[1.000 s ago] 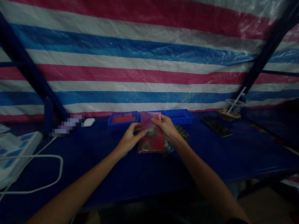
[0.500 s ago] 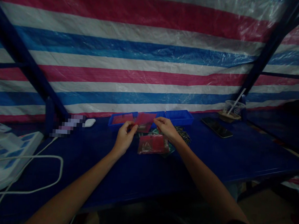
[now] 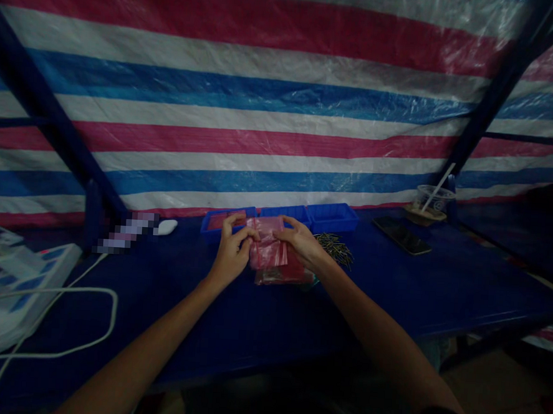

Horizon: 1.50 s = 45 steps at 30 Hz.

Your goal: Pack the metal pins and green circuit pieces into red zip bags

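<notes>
Small pink plastic bag (image 3: pixel 267 247) held up between both my hands, just above the worktop (image 3: pixel 260 318). Its long axis looks near vertical, top edge up and toward the far wall, lower end hanging over a stack of red bags (image 3: pixel 284 274) that lies flat on the worktop. Contents of the bag too dim to make out.

Worktop is dark blue, wide, poorly lit. Three shallow blue trays (image 3: pixel 332 216) sit in a row at its far edge, just behind my hands; the left one has something red in it. A heap of thin dark pins (image 3: pixel 336 248) lies just right of my right hand. Further right: a phone (image 3: pixel 400 234) face up, and a clear cup with a straw (image 3: pixel 432 201). Far left: a white cable (image 3: pixel 63 319) in a loop. A tarp (image 3: pixel 264 106) striped red, white and blue closes off the back, with dark blue frame posts to each side.

Left hand (image 3: pixel 230 251): grip pinched shut on the bag's upper left edge, thumb against fingertips, forearm running in from lower left. Right hand (image 3: pixel 302 243): grip closed on the bag's right edge, fingers curled over it, wrist low, forearm in from lower right.
</notes>
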Tool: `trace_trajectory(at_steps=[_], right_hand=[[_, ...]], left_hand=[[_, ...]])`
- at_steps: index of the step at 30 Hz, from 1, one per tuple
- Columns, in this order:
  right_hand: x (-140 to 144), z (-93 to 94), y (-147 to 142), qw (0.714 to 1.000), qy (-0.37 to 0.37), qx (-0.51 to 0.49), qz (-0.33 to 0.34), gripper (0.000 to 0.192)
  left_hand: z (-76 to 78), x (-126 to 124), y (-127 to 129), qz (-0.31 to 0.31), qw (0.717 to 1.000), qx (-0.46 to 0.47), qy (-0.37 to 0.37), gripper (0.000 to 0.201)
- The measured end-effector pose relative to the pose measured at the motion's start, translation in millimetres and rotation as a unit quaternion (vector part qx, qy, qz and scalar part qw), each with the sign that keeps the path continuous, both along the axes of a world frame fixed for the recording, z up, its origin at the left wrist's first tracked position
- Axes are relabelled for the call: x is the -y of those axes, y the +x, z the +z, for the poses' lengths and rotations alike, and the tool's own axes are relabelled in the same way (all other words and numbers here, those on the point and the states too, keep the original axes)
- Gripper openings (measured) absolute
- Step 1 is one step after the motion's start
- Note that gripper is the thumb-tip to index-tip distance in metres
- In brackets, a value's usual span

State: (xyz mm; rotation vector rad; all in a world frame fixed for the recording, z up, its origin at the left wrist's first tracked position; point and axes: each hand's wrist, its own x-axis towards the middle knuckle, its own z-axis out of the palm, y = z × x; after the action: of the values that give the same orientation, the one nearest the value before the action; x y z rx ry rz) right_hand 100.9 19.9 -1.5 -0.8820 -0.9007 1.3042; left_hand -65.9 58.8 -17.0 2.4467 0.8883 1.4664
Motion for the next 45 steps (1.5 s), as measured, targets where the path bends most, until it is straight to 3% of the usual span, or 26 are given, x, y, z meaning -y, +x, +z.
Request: trace_trajectory(at_steps=[3,6,8,10,12,13,15,18,19,21,23,25,27,29,31,33,35,37,39,41,45], right_hand=[[-5.3,-5.7,1.4,0.997,0.035,0.062,-0.035,0.028],[-8.0,-6.8,5.6,0.980,0.122,0.136,-0.078,0.013],[-7.6,-6.0,7.8,0.958,0.180,0.200,-0.102,0.010],[-5.4,-5.4,8.4,0.919,0.238,0.287,-0.129,0.012],[-1.8,-6.1,7.1,0.864,0.289,0.379,-0.160,0.018],[0.3,-6.8,5.9,0.836,0.304,0.422,-0.175,0.022],[4.4,-8.5,2.9,0.789,0.308,0.494,-0.195,0.032],[8.7,-8.7,-1.9,0.761,0.264,0.557,-0.205,0.042],[9.3,-7.8,-3.5,0.770,0.240,0.554,-0.205,0.040],[8.6,-5.5,-6.8,0.823,0.192,0.500,-0.189,0.030],[6.0,-4.1,-10.4,0.894,0.157,0.395,-0.140,0.022],[2.4,-5.3,-13.8,0.944,0.139,0.282,-0.095,0.027],[-0.2,-8.4,-16.0,0.964,0.127,0.217,-0.090,0.027],[-0.5,-11.5,-16.1,0.957,0.130,0.228,-0.126,0.024],[1.9,-12.8,-14.1,0.920,0.161,0.314,-0.172,0.023],[5.6,-11.9,-11.4,0.859,0.209,0.423,-0.195,0.027],[9.1,-10.3,-9.6,0.798,0.236,0.517,-0.199,0.033],[11.8,-9.1,-9.2,0.747,0.233,0.587,-0.205,0.040],[14.1,-8.4,-10.0,0.705,0.226,0.636,-0.218,0.045],[17.1,-7.8,-12.0,0.675,0.238,0.663,-0.220,0.046],[23.8,-5.3,-19.1,0.639,0.278,0.696,-0.174,0.043]], left_hand=[[-7.2,-4.1,2.6,0.018,0.997,0.001,-0.069,0.024],[-8.7,-4.2,6.8,0.029,0.977,0.051,-0.205,0.018],[-4.5,-1.6,8.3,-0.001,0.939,0.112,-0.327,0.029],[2.0,1.7,8.3,-0.057,0.879,0.166,-0.442,0.049],[7.3,4.2,7.8,-0.106,0.829,0.206,-0.509,0.053],[8.7,4.8,7.6,-0.119,0.819,0.220,-0.516,0.047],[8.5,4.9,7.6,-0.117,0.832,0.236,-0.488,0.032],[4.4,3.8,7.3,-0.076,0.903,0.201,-0.372,0.025],[3.0,3.6,6.7,-0.056,0.932,0.174,-0.313,0.024],[1.1,4.5,5.1,-0.019,0.979,0.091,-0.180,0.024],[0.5,7.2,3.6,0.009,0.998,-0.003,-0.067,0.023],[0.4,10.8,3.3,0.020,0.997,-0.076,-0.005,0.024],[0.3,13.9,4.8,0.012,0.994,-0.107,0.010,0.026],[0.2,15.3,7.6,-0.021,0.995,-0.093,-0.016,0.029],[1.0,14.2,10.0,-0.056,0.993,-0.042,-0.097,0.032],[3.8,11.3,10.3,-0.091,0.965,0.039,-0.243,0.036],[9.1,8.7,8.2,-0.139,0.898,0.122,-0.400,0.050],[15.8,9.0,5.4,-0.192,0.826,0.190,-0.494,0.065],[21.6,13.2,4.6,-0.227,0.785,0.242,-0.524,0.069],[24.8,18.8,7.0,-0.229,0.768,0.289,-0.524,0.056],[24.2,15.2,11.3,-0.159,0.789,0.334,-0.491,0.023]])
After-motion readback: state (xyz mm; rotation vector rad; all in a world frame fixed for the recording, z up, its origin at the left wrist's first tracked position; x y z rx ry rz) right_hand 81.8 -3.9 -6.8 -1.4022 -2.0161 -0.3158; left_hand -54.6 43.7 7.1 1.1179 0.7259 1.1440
